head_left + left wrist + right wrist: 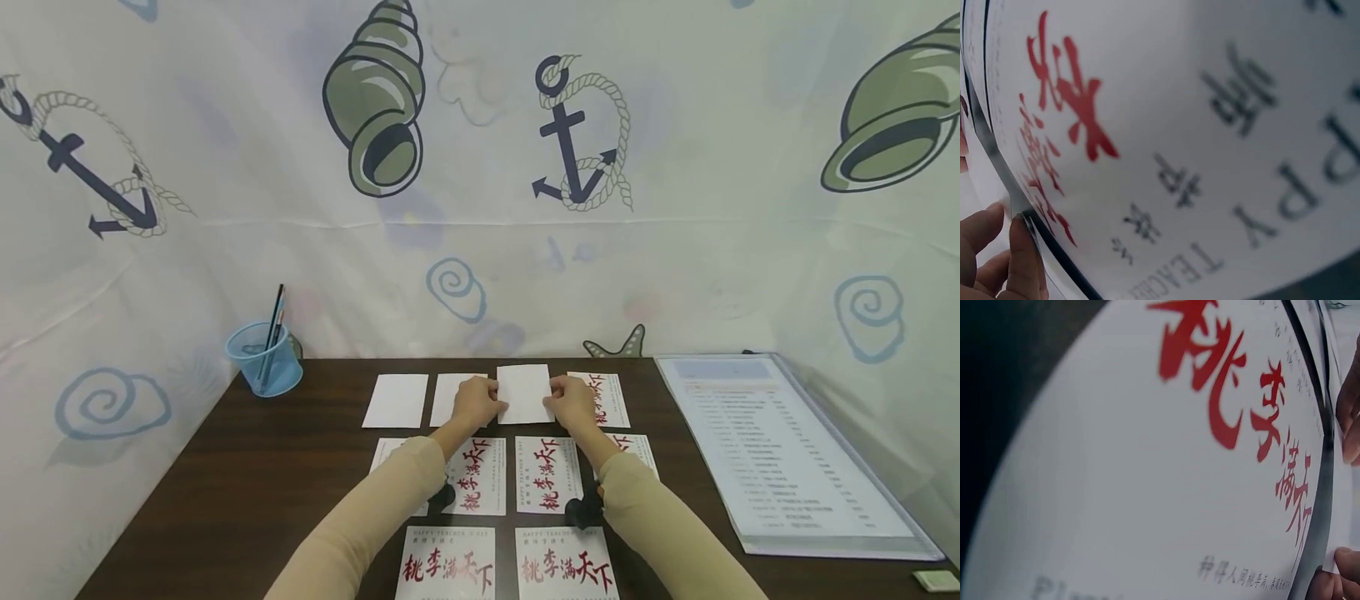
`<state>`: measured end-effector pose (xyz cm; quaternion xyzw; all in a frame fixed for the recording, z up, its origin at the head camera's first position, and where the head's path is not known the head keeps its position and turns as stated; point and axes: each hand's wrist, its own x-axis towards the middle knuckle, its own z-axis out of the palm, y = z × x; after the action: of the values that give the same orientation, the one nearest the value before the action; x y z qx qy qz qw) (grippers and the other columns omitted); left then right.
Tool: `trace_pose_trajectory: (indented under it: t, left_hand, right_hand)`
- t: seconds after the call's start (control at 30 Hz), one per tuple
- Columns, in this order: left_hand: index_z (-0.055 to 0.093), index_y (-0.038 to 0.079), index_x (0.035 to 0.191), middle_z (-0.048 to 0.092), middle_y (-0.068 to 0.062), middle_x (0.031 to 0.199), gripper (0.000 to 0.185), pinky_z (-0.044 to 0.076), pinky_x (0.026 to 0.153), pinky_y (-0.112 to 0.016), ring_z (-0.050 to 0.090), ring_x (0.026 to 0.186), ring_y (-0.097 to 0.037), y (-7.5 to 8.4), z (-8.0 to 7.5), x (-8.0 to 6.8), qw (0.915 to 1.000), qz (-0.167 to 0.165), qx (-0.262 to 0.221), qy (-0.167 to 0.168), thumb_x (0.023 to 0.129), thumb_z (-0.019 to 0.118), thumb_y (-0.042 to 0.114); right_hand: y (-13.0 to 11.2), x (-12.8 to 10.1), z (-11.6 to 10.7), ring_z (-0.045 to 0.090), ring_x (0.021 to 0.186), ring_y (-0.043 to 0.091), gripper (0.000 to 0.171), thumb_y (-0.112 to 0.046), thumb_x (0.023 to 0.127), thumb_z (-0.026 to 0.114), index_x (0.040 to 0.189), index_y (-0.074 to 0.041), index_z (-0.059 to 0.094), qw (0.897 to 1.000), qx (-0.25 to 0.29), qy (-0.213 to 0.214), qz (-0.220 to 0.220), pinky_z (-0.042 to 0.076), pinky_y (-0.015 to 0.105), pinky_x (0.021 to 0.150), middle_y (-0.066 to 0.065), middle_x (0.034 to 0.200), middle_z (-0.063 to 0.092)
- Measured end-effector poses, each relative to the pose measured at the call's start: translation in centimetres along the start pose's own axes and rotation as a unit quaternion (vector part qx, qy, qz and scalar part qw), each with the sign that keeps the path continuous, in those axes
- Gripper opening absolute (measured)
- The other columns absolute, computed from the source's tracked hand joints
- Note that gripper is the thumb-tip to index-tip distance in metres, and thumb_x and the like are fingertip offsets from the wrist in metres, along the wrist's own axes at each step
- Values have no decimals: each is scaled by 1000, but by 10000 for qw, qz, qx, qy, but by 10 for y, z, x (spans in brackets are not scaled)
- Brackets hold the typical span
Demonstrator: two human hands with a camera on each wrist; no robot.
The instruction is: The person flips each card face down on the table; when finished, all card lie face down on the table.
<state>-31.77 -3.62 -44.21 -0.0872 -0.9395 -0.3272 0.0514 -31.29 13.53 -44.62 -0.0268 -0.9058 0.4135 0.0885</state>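
Pale sleeves (360, 517) flank red-lettered cards (449, 562) on the near side of a dark table (195, 492); at the far row, the left hand (477, 402) pinches a white-faced card (524, 394) by its left edge, the right hand (570, 404) by its right; a light, even pinch, squared to the blank card (396, 402) at far left, would likely serve best, sparing creases.
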Motion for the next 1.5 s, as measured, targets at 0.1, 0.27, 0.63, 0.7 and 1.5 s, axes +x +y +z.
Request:
trace_pose_trajectory:
  t: [0.1,0.27,0.63,0.7,1.5]
  left_hand:
    - [42,9,57,41,4,55,38,30,50,-22,37,51,-10,0,2,1,9999,-5,125,-108,78,75,10]
    - [43,7,58,40,3,54,38,28,49,-21,37,51,-10,1,4,4,9994,-73,281,-182,78,75,11]
    - [45,6,57,39,2,53,36,29,48,-22,38,52,-12,4,3,4,9988,-249,362,-227,78,75,9]
    - [46,5,57,40,1,53,35,30,49,-22,40,52,-12,5,3,5,9987,-260,362,-235,78,75,9]
    - [55,-2,127,65,-14,106,49,51,75,-31,60,99,-28,29,11,7,9940,104,-975,-488,83,71,15]
  right_hand:
    - [1,-1,1,57,72,21,32,-1,76,69,107,5,66,9998,-173,-43,77,46,37,68,11,78,65]
    - [2,0,3,58,72,21,32,-1,75,69,106,6,66,9992,-360,-91,162,45,37,69,10,78,65]
    - [-3,-1,2,57,73,22,33,0,76,70,108,7,64,9990,-372,-161,163,44,36,67,12,82,64]
    - [-3,-1,2,56,74,23,33,0,76,70,108,7,64,9991,-369,-159,126,44,37,69,13,83,63]
    - [34,21,-41,54,91,30,31,-8,87,62,115,3,61,9913,663,1006,536,43,38,76,18,96,61]
